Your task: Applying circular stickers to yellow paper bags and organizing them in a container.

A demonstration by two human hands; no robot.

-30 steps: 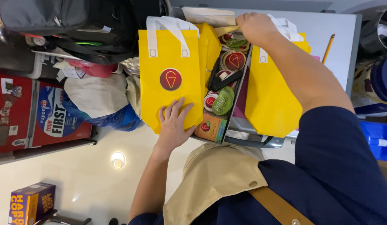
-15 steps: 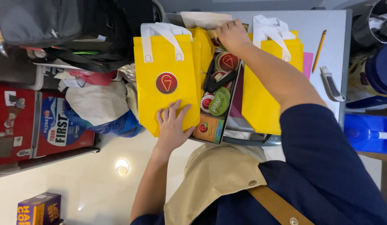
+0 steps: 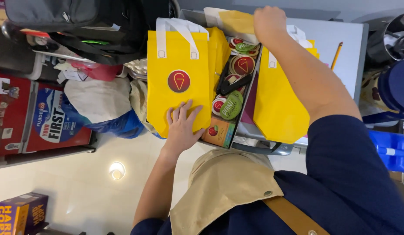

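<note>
My left hand (image 3: 182, 125) lies flat, fingers spread, on the lower end of a yellow tote bag (image 3: 178, 65) that has white handles and a round red sticker (image 3: 179, 81). My right hand (image 3: 268, 21) reaches to the far end of an open box (image 3: 250, 93), fingers closed on a yellow sheet or bag edge (image 3: 237, 21). The box holds several round red and green stickers (image 3: 242, 64) and a black tool. A second yellow tote bag (image 3: 278, 102) lies under my right forearm.
A grey tabletop (image 3: 345, 39) bears a pencil (image 3: 336, 55). Black bags (image 3: 80, 17), a white sack (image 3: 102, 98) and red cartons (image 3: 32, 113) crowd the left. A purple box (image 3: 19, 213) sits on the pale floor. Blue containers (image 3: 391, 143) stand at right.
The view has shifted slightly. My right hand has drawn back a little toward the box's far end. My left hand stays pressed on the yellow bag.
</note>
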